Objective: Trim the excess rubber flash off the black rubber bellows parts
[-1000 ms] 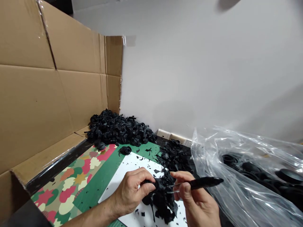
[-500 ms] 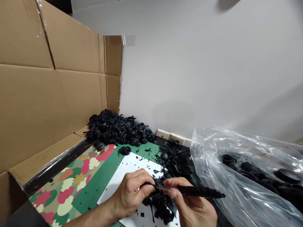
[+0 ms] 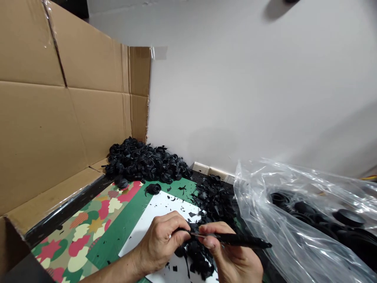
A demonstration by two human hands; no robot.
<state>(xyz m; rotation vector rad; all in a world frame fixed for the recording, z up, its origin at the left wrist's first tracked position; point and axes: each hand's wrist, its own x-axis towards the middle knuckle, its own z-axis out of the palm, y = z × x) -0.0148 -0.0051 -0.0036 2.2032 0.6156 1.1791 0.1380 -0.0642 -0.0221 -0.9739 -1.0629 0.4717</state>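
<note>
left hand point(image 3: 160, 245) clenched on a black ribbed rubber piece point(image 3: 185, 251), held above white card point(image 3: 161, 208). right fingers point(image 3: 210, 240) pinch a black-handled craft knife point(image 3: 241, 240); long axis near level, blade tip pointing left, at the piece beside the left fingers. black rubber scraps point(image 3: 213, 200) lie beyond.

Left hand point(image 3: 161, 243), right hand point(image 3: 232, 257), knife point(image 3: 238, 240), black scraps point(image 3: 215, 200)

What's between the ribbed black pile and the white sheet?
Head view: a strip of green board, with one loose ribbed black piece and a few black scraps lying on it.
</note>
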